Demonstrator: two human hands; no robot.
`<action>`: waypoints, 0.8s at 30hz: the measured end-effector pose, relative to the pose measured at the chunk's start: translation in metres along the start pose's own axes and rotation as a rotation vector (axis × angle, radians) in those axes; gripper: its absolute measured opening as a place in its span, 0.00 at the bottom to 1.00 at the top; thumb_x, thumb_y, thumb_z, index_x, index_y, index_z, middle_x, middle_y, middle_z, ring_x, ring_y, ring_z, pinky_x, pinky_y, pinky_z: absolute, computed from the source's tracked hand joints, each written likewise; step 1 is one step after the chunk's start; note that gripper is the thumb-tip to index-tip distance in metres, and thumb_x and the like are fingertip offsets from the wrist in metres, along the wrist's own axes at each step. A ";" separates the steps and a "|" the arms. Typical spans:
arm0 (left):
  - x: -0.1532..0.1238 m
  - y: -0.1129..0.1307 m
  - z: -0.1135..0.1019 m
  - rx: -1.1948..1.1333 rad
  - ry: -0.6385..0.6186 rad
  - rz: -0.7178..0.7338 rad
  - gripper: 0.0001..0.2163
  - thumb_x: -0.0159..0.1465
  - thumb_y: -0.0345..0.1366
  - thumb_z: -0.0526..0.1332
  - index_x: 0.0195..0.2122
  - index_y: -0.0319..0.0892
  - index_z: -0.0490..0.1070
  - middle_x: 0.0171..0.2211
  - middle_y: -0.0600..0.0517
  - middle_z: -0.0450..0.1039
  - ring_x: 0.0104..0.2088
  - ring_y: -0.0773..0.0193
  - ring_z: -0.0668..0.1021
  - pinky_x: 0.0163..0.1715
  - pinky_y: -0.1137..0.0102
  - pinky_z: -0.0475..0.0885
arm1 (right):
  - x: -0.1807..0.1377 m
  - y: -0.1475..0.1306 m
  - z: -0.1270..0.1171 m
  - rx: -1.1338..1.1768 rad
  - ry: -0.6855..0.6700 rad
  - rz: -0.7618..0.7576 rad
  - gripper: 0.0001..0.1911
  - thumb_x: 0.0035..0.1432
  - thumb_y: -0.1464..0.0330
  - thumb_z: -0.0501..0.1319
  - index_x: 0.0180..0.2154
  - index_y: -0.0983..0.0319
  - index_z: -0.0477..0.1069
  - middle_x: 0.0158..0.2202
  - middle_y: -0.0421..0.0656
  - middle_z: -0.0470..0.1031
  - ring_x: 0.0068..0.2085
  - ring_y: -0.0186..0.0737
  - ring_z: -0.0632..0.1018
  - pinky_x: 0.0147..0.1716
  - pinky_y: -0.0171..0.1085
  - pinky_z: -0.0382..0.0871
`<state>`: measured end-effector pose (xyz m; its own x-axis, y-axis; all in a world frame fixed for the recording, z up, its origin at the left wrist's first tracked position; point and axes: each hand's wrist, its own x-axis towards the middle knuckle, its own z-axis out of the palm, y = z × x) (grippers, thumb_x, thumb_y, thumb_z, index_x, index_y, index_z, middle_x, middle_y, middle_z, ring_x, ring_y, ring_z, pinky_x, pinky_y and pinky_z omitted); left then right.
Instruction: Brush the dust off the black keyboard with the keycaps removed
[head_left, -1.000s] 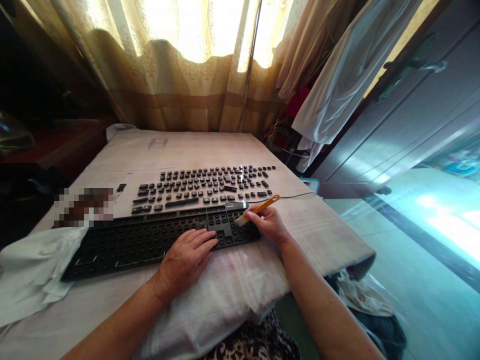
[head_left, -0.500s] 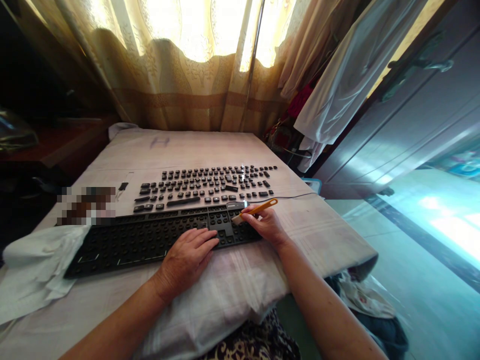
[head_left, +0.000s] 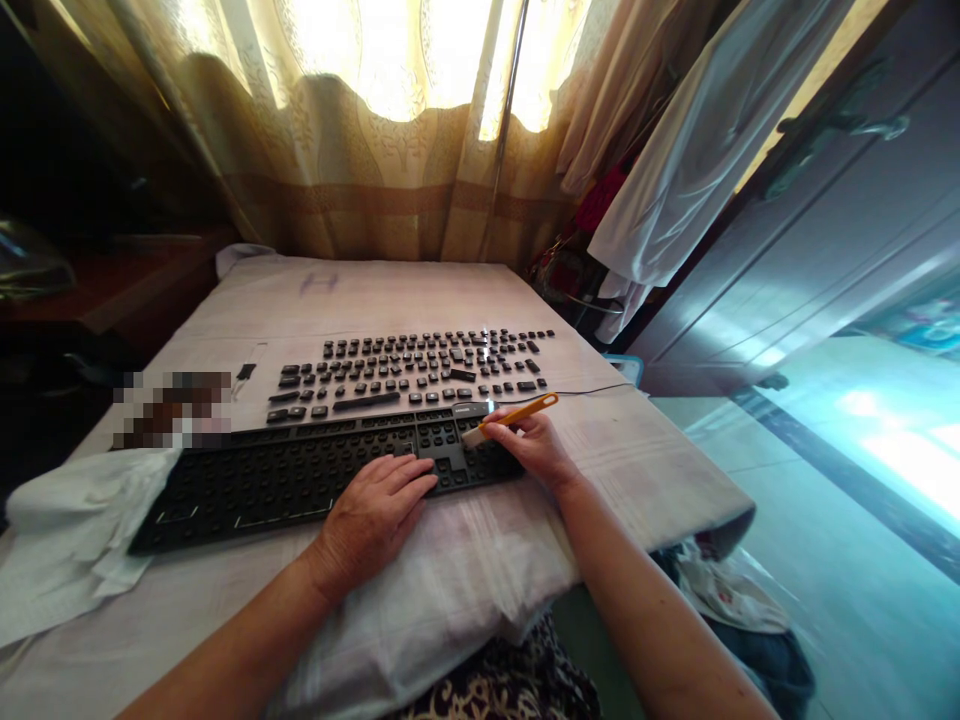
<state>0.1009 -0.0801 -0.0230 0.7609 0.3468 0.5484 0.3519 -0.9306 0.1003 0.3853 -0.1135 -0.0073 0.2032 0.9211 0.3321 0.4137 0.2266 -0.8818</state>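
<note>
A black keyboard base (head_left: 300, 470) with its keycaps removed lies across a cloth-covered table (head_left: 465, 570). My left hand (head_left: 371, 515) rests flat on its front edge, fingers stretched out, holding nothing. My right hand (head_left: 529, 445) pinches a small brush with an orange handle (head_left: 517, 415), whose pale bristles touch the keyboard's right end. Several loose black keycaps (head_left: 412, 370) are laid out in rows just behind the keyboard.
A crumpled white cloth (head_left: 67, 540) lies at the keyboard's left end. A thin cable (head_left: 585, 392) runs off to the right. Curtains (head_left: 375, 130) hang behind the table, and garments (head_left: 675, 170) hang at the right. The table edge drops off at the right to a tiled floor.
The brush tip has shifted slightly left over the keyboard's right end. My left hand has stayed in place.
</note>
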 end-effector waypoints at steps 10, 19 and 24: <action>0.000 -0.001 0.000 0.006 -0.010 0.003 0.15 0.71 0.32 0.55 0.54 0.45 0.76 0.54 0.47 0.79 0.54 0.55 0.79 0.56 0.55 0.74 | -0.001 -0.001 0.000 -0.101 -0.039 -0.039 0.09 0.57 0.61 0.66 0.32 0.57 0.83 0.33 0.42 0.85 0.37 0.45 0.84 0.41 0.41 0.77; 0.000 -0.002 0.000 0.013 -0.008 -0.001 0.15 0.71 0.33 0.55 0.54 0.46 0.76 0.54 0.48 0.80 0.54 0.55 0.80 0.56 0.56 0.74 | 0.003 -0.005 -0.001 0.111 0.042 0.127 0.22 0.52 0.48 0.68 0.31 0.61 0.81 0.29 0.43 0.83 0.31 0.43 0.81 0.33 0.39 0.76; 0.002 -0.001 -0.001 0.031 0.017 0.019 0.14 0.72 0.33 0.54 0.52 0.45 0.77 0.53 0.48 0.80 0.52 0.56 0.80 0.54 0.56 0.75 | 0.005 -0.003 -0.010 0.134 0.208 0.196 0.32 0.52 0.40 0.64 0.30 0.63 0.80 0.23 0.44 0.78 0.25 0.39 0.76 0.24 0.36 0.70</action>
<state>0.1014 -0.0788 -0.0214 0.7586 0.3268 0.5637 0.3545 -0.9329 0.0638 0.3939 -0.1127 0.0004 0.4502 0.8702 0.2004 0.2311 0.1032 -0.9674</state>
